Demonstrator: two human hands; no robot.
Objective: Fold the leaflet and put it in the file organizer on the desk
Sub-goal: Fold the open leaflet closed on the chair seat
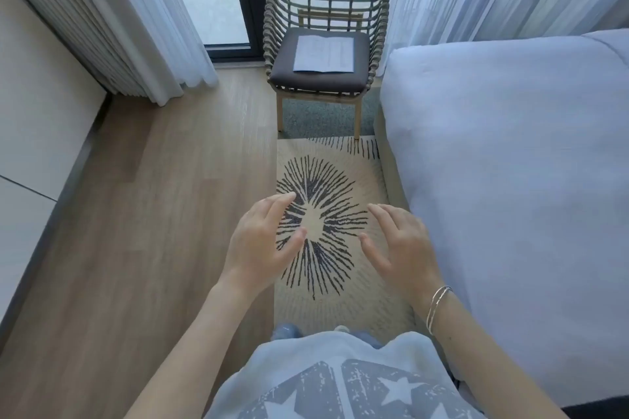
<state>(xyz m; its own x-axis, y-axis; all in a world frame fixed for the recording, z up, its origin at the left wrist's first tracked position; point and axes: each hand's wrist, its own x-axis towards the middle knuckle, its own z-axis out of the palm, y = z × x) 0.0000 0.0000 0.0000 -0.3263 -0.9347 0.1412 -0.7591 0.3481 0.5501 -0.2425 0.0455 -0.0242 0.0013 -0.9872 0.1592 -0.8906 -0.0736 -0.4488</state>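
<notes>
A white printed leaflet (324,54) lies flat and unfolded on the dark seat cushion of a woven chair (272,24) by the window, far ahead of me. My left hand (262,241) and my right hand (400,245) are both held out in front of me over a patterned rug, well short of the chair. Each hand has its fingers spread and holds nothing. A thin bracelet circles my right wrist. No file organizer or desk shows in this view.
A bed with pale bedding (510,180) fills the right side. A beige rug with a black starburst (340,296) runs between bed and wooden floor (153,214). White cabinets (34,112) line the left; curtains (143,20) hang beside the glass door.
</notes>
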